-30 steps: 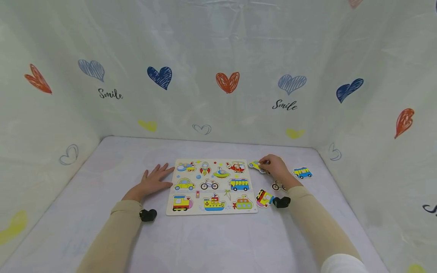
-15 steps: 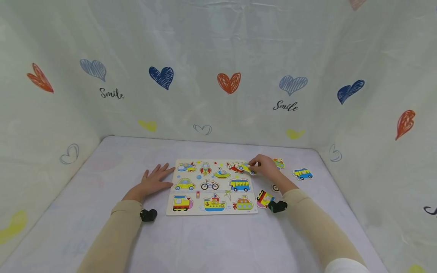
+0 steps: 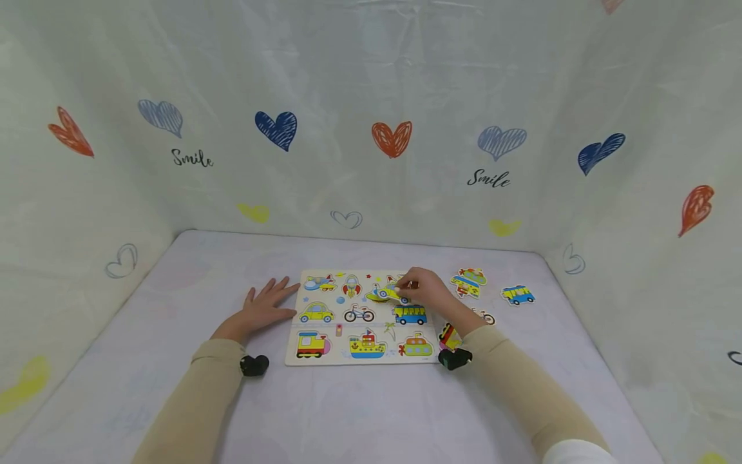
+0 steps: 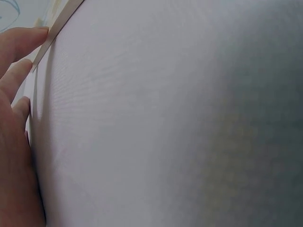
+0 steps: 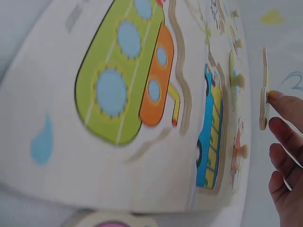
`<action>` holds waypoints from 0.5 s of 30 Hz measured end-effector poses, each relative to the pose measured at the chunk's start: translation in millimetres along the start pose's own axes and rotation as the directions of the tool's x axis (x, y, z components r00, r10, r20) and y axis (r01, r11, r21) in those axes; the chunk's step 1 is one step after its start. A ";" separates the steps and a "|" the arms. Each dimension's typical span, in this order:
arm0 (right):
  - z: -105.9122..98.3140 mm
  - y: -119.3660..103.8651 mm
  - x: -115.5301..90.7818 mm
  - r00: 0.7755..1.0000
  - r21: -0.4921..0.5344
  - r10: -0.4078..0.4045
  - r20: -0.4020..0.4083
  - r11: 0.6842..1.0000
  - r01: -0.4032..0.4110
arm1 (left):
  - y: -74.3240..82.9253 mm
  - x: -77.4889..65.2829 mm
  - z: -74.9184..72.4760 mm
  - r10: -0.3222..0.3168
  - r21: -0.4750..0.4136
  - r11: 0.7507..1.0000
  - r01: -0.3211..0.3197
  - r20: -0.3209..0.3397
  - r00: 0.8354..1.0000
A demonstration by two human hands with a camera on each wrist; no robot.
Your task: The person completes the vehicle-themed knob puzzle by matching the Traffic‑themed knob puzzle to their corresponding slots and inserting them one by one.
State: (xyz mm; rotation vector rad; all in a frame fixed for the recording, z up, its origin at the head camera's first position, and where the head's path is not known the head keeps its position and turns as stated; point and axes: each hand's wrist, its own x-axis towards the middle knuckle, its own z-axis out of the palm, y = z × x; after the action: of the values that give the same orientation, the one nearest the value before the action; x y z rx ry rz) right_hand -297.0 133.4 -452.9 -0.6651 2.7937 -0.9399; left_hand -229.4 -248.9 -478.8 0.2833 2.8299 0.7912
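Our left hand (image 3: 263,312), fingers spread, touches the puzzle board (image 3: 338,356) while our right hand (image 3: 427,290) pinches the yellow car piece (image 3: 390,293) above it, a piece we judge light, stiff and thin, best held centrally, where seated pieces (image 3: 351,291) carry knobs (image 5: 240,81).
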 end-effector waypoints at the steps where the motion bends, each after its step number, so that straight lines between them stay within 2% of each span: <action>1: 1.8 -3.6 0.4 1.000 0.014 -0.012 0.004 1.000 0.012 | 0.8 0.1 -0.5 -0.005 0.001 1.000 0.005 0.005 1.000; 7: 14.2 -24.2 3.2 0.995 0.057 -0.102 0.016 0.993 0.101 | 1.3 4.1 -2.7 -0.035 0.027 0.999 0.033 0.057 0.998; 15: 33.5 -45.3 7.9 0.984 0.092 -0.173 0.047 0.982 0.168 | -1.3 5.3 -4.7 -0.033 0.021 0.999 0.031 0.125 0.992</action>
State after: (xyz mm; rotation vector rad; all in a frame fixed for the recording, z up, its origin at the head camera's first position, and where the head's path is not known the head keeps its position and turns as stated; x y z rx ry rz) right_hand -279.1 79.4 -452.4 -0.9142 2.6641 -1.0498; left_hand -235.8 -251.0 -476.2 0.2790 2.7189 0.7143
